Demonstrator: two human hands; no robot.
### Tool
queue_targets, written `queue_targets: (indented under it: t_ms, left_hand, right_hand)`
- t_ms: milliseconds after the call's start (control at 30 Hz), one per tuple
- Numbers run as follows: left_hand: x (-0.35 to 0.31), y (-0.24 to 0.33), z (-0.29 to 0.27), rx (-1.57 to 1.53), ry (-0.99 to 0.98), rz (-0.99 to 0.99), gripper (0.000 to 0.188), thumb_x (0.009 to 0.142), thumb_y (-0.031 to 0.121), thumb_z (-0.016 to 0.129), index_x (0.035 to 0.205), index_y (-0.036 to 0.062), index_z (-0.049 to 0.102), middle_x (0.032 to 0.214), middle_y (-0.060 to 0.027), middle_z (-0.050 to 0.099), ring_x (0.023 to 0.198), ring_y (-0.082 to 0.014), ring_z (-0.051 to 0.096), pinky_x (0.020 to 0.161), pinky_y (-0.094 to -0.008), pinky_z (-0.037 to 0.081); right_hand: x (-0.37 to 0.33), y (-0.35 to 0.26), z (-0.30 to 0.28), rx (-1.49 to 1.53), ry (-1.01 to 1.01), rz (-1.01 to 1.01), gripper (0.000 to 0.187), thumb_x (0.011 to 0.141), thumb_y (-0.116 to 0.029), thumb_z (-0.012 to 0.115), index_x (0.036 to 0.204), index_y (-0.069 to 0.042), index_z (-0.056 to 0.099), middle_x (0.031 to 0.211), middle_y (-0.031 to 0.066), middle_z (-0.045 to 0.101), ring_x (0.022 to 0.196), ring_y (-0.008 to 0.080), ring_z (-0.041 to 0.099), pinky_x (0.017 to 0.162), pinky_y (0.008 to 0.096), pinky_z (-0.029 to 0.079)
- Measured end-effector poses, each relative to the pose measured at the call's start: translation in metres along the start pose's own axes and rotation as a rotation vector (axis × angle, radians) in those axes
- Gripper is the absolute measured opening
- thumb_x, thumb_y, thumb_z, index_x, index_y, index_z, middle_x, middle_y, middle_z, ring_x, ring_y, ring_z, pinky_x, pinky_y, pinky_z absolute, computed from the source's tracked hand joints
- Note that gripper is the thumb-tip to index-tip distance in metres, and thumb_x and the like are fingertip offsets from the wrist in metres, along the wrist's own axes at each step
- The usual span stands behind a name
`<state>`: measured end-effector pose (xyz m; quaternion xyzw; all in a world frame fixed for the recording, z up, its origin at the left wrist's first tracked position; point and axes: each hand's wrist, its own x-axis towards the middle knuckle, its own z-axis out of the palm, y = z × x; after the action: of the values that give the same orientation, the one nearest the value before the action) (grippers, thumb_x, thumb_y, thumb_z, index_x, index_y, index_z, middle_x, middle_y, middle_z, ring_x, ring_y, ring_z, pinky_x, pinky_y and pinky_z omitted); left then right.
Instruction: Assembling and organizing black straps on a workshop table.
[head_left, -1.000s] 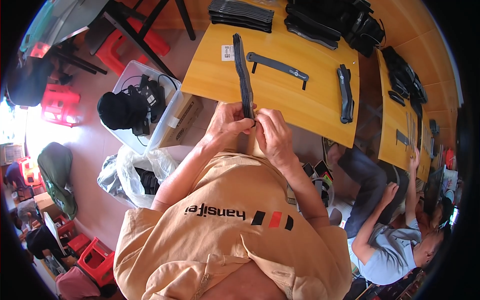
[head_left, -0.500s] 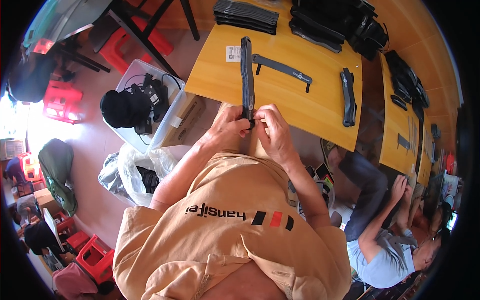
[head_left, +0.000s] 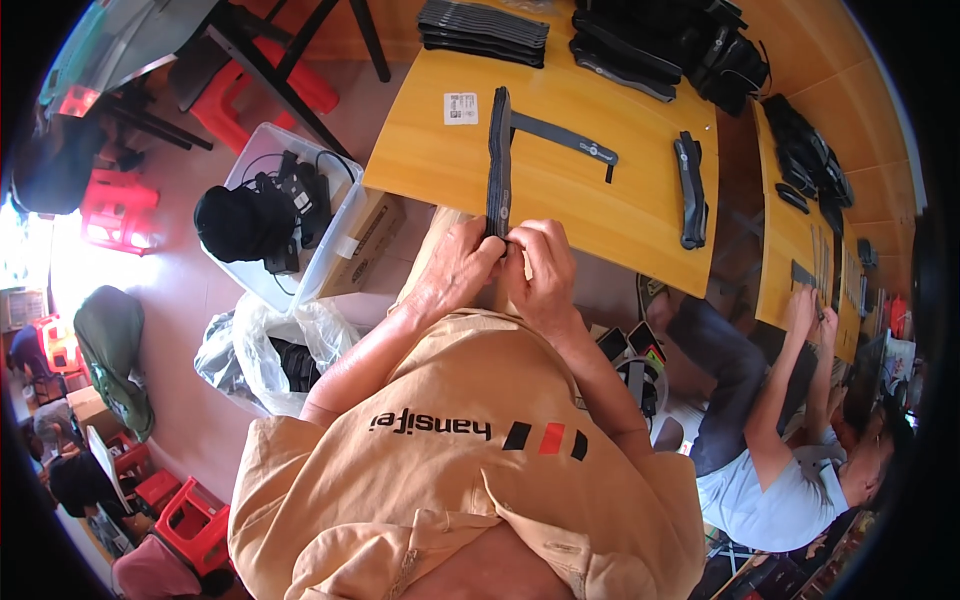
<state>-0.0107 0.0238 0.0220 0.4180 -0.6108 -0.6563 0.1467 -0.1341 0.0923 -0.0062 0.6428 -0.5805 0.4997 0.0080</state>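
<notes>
Between my hands is a slim bundle of dark grey fabric straps, reaching away from me over the table's near edge. My left hand is closed on its near end from the left. From the right, my right hand pinches the same end, with the fingertips of both hands almost touching. The fingers hide that end. A single grey strap with a short black tab lies just beyond, its left end covered by the bundle. Farther right rests another strap bundle.
The yellow table carries a white label, a strap stack and black gear at the back. On the left stand a clear bin and plastic bag. At right a co-worker's hands work at another table.
The bundle's far end has swung slightly right and nearer, over the loose strap's left end. My right hand's fingers have closed in toward my left hand. The co-worker's hands have moved onto their table.
</notes>
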Motion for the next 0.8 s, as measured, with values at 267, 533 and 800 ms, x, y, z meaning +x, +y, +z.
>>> queue_targets:
  t_ms: [267, 533, 800]
  left_hand:
    - [-0.014, 0.019, -0.01, 0.357, 0.049, 0.179, 0.043, 0.086, 0.035, 0.052, 0.071, -0.0047, 0.059, 0.052, -0.0089, 0.047, 0.05, -0.0172, 0.047, 0.05, -0.0318, 0.038]
    - [-0.013, 0.028, -0.022, 0.294, -0.205, 0.203, 0.046, 0.09, 0.035, 0.05, 0.064, -0.0026, 0.055, 0.049, -0.0055, 0.044, 0.048, -0.0132, 0.043, 0.048, -0.0318, 0.035]
    - [-0.011, 0.021, -0.02, -0.08, -0.268, 0.089, 0.044, 0.091, 0.027, 0.042, 0.055, 0.0026, 0.048, 0.045, 0.0005, 0.042, 0.044, -0.0071, 0.037, 0.044, -0.0251, 0.03]
  right_hand:
    - [0.012, -0.017, -0.013, 0.247, -0.121, 0.2, 0.011, 0.076, 0.005, 0.056, 0.085, 0.001, 0.052, 0.079, 0.0135, 0.052, 0.069, 0.0299, 0.053, 0.06, 0.0347, 0.044]
    - [0.006, -0.009, -0.027, 1.044, -0.314, 0.717, 0.009, 0.093, -0.01, 0.05, 0.089, -0.002, 0.051, 0.084, 0.0013, 0.054, 0.07, 0.0109, 0.054, 0.067, 0.0243, 0.047]
    - [0.019, -0.018, -0.037, 1.129, -0.2, 0.901, 0.016, 0.089, -0.018, 0.057, 0.087, -0.003, 0.051, 0.078, 0.0014, 0.052, 0.065, 0.0115, 0.054, 0.063, 0.0231, 0.045]
